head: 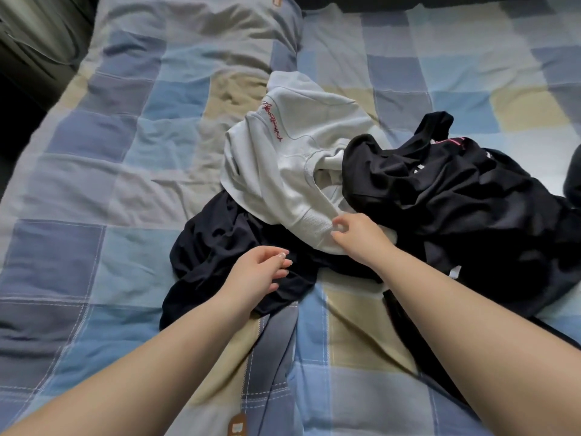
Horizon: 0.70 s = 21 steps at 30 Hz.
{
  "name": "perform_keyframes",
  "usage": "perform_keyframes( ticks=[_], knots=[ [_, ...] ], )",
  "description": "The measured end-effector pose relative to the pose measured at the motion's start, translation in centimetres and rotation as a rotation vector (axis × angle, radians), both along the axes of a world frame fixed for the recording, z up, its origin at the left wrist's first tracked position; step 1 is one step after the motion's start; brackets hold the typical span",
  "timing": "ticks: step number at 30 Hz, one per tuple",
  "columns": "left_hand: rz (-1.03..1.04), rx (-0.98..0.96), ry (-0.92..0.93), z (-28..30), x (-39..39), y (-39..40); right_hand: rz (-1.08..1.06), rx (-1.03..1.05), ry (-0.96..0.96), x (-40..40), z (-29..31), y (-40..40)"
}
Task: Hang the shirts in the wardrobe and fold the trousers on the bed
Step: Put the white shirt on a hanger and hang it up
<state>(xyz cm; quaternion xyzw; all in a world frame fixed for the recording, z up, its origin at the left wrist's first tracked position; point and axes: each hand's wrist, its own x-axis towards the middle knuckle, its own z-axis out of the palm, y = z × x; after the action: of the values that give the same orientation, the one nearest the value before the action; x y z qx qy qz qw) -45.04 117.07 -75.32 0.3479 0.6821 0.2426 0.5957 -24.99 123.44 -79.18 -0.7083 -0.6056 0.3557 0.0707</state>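
Observation:
A heap of clothes lies on the checked bed cover [110, 190]. On top is a pale grey sweatshirt [283, 158] with red script on one sleeve. A dark navy garment [220, 243] lies crumpled under its near edge. To the right is a black garment [456, 196] with a pink and white print. My right hand [358, 236] is at the sweatshirt's ribbed hem, thumb and forefinger curled close to the cloth; whether they pinch it is unclear. My left hand [261, 273] hovers over the navy garment with loosely bent fingers, holding nothing.
The blue, beige and grey patchwork cover is rumpled and fills most of the view. A dark gap with a pale curtain [34, 36] runs along the far left of the bed. A dark object [573, 180] shows at the right edge.

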Motion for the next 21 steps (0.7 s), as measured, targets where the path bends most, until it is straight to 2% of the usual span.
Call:
perform_keyframes(
  ticks=[2,6,8,10,14,17,19,21],
  knots=[
    [0.018,0.004,-0.015,0.3,0.8,0.1,-0.029,0.016,-0.011,-0.2,0.0,-0.7],
    [0.062,-0.047,-0.081,2.6,2.7,-0.4,-0.17,-0.004,0.152,-0.8,2.7,-3.8],
    [0.075,-0.103,-0.134,4.4,3.8,-1.1,-0.131,-0.08,0.223,-1.0,5.5,-5.4],
    [0.076,-0.16,-0.204,6.4,4.8,-1.8,-0.087,-0.148,0.384,-1.7,9.0,-7.3],
    [0.155,-0.177,-0.328,11.4,6.2,-2.5,-0.123,-0.178,0.59,-2.9,16.2,-10.6],
    [0.155,-0.088,-0.247,16.6,6.1,-2.9,-0.15,-0.162,0.722,-2.7,21.0,-11.9],
    [0.105,0.021,-0.116,20.4,5.6,-3.1,-0.196,-0.182,0.821,-2.1,23.9,-12.2],
    [0.006,0.126,0.036,23.5,4.8,-3.1,-0.312,-0.176,0.823,-1.2,25.7,-11.9]
  ],
)
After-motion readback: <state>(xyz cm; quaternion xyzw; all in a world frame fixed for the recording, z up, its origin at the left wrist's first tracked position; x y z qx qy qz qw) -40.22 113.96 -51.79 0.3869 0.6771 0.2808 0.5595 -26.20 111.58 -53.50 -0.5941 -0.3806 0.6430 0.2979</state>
